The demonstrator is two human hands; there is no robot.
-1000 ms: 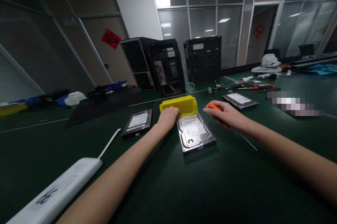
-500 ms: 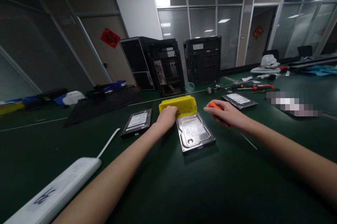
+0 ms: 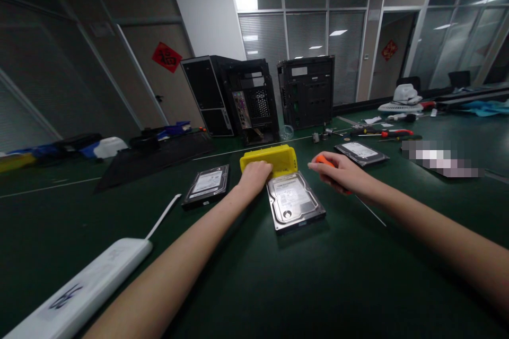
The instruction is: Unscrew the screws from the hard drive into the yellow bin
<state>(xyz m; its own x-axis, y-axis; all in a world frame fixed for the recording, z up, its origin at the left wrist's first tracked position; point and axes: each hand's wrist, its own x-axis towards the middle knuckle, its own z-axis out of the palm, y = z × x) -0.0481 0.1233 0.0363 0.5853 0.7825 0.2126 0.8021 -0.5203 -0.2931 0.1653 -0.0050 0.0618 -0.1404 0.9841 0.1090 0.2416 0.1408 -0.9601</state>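
My left hand [image 3: 256,175] is at the front of a yellow plastic box [image 3: 285,157], its curled fingers bent into the opening. Whatever the fingertips pinch is hidden. Just in front of the box lies a silver hard drive [image 3: 293,198], label side up, close to the left hand's fingers. My right hand [image 3: 336,171] is wrapped round the orange handle of a screwdriver [image 3: 325,160]. Its thin shaft points down and back towards me, right of the drive and apart from it.
A second hard drive [image 3: 208,185] lies to the left and a third hard drive [image 3: 361,152] to the right. A white power strip [image 3: 91,280] fills the near left. Computer cases [image 3: 305,92] stand at the back. Pliers [image 3: 397,132] and small parts lie at the far right.
My left hand has shifted slightly to the right within the yellow box's opening. The right hand stays almost still with the screwdriver, and the drives have not moved.
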